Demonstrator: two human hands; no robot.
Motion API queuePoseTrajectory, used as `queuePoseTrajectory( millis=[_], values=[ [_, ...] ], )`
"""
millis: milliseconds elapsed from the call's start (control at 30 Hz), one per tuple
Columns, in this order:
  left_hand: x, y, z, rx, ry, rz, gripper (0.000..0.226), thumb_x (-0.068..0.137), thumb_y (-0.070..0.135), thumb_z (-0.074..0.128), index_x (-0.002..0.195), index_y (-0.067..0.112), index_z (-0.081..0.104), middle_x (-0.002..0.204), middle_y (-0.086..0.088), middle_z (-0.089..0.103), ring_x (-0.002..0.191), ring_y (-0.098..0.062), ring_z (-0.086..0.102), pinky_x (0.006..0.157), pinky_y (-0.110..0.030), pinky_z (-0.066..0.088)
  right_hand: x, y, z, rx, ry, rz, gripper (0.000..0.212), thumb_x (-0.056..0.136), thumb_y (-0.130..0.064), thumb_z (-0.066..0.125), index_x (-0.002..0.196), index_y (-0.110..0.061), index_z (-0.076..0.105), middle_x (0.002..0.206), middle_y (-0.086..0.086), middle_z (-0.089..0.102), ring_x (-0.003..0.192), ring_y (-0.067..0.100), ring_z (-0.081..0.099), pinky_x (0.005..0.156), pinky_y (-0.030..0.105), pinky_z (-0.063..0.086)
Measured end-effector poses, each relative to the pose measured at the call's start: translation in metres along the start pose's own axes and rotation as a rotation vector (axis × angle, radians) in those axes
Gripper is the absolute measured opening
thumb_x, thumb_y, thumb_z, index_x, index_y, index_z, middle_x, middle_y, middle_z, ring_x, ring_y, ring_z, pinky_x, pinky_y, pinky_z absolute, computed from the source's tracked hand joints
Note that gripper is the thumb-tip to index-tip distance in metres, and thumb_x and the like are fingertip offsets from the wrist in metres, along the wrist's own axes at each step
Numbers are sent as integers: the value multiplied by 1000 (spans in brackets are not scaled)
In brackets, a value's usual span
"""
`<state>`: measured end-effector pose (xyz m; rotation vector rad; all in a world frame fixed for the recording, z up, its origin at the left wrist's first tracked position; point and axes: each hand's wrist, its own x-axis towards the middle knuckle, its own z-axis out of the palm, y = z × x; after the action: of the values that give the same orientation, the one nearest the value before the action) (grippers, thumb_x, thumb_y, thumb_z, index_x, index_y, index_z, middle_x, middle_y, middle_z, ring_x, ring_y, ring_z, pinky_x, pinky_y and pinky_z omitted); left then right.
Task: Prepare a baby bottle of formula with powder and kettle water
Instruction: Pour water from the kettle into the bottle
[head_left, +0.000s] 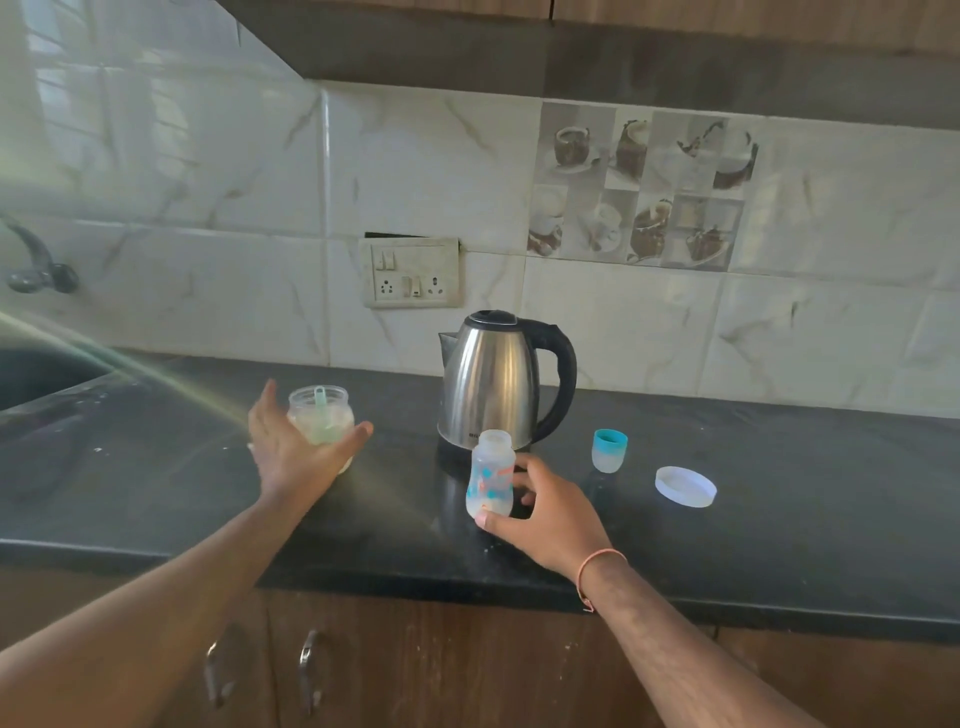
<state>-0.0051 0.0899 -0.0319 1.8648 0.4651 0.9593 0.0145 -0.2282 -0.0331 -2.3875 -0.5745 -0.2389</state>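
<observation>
Black stone countertop (727, 519) against a white marble-pattern tiled wall (234, 260); wooden cabinets below. Stainless steel electric kettle with black handle and lid (493, 382) stands upright near the wall, under a beige switch-and-socket plate (411, 273). Small clear plastic baby bottle with teal and orange print (491, 475), uncapped, upright on the counter just in front of the kettle; whitish layer at its bottom. Right hand (545, 512) grasps its lower part, thumb at the base. Left hand (296, 447), fingers spread and released, is in front of the clear powder jar with a pale green scoop inside (322, 410); contact cannot be told. Teal-and-clear bottle cap (610, 450) and white round lid (685, 486) lie right of the kettle.
</observation>
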Motion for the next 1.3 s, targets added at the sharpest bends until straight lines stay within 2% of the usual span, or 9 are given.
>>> queuePoseTrajectory(
  millis=[133, 333, 433, 500, 633, 833, 967, 1100, 1300],
  values=[
    [-37, 19, 2, 146, -101, 514, 126, 71, 77, 74, 168, 29, 10, 173, 5, 14, 164, -13, -2, 129, -41, -15, 3, -3, 2, -12, -56, -21, 93, 75, -75, 81, 153, -42, 42, 149, -16, 63, 133, 12, 62, 110, 37, 54],
    [-80, 54, 42, 31, -708, 327, 148, 60, 69, 95, 167, 43, -4, 157, 21, 38, 148, -2, 30, 122, -33, 25, -5, -6, -1, 51, -90, -53, 97, 78, -67, 80, 161, -43, 35, 155, -19, 57, 144, 7, 52, 118, 36, 46],
    [-78, 58, 53, 131, -858, 249, 101, 76, 56, 91, 158, 39, 36, 131, 31, 54, 129, 0, 55, 112, -25, 47, -6, -2, -5, 152, -34, -11, 81, 98, -23, 72, 167, -34, 30, 161, -17, 51, 151, 8, 44, 125, 36, 36],
    [-76, 55, 55, 175, -874, 222, 74, 79, 53, 90, 143, 42, 54, 125, 28, 63, 125, -4, 63, 109, -32, 54, -5, 1, -8, 251, 119, 52, 68, 102, -4, 62, 160, -34, 41, 156, -18, 55, 142, 5, 52, 119, 26, 38],
    [-65, 43, 52, 134, -837, 156, 72, 76, 53, 92, 139, 42, 58, 124, 25, 66, 119, -4, 66, 97, -22, 56, 3, 10, -23, 428, 349, 132, 49, 104, 0, 55, 136, -37, 54, 139, -17, 65, 118, 1, 64, 96, 10, 49],
    [-64, 41, 55, 20, -760, 99, 64, 78, 47, 92, 131, 44, 56, 115, 23, 69, 104, 4, 66, 81, -13, 52, 57, 15, -72, 541, 518, 127, 32, 105, -14, 60, 134, -27, 61, 129, -15, 70, 116, 4, 67, 111, 33, 48],
    [-70, 44, 54, -32, -717, 106, 44, 87, 47, 85, 119, 49, 55, 106, 29, 68, 98, 12, 65, 86, -13, 54, 104, -3, -95, 451, 476, 218, 28, 108, -38, 51, 127, -25, 66, 129, -5, 68, 120, 19, 62, 108, 38, 48],
    [-70, 44, 52, -113, -684, 97, 46, 89, 46, 84, 128, 42, 61, 114, 23, 74, 102, 15, 67, 77, -5, 52, 152, 3, -96, 533, 233, 350, 58, 96, -62, 38, 117, -19, 71, 129, 8, 72, 121, 28, 64, 110, 45, 47],
    [-70, 46, 52, -147, -677, 68, 34, 91, 41, 84, 118, 41, 64, 109, 19, 76, 100, 5, 72, 77, -11, 55, 165, 3, -84, 757, 245, 371, 54, 110, -56, 38, 99, -16, 73, 88, 8, 73, 85, 25, 68, 103, 44, 54]
  ],
)
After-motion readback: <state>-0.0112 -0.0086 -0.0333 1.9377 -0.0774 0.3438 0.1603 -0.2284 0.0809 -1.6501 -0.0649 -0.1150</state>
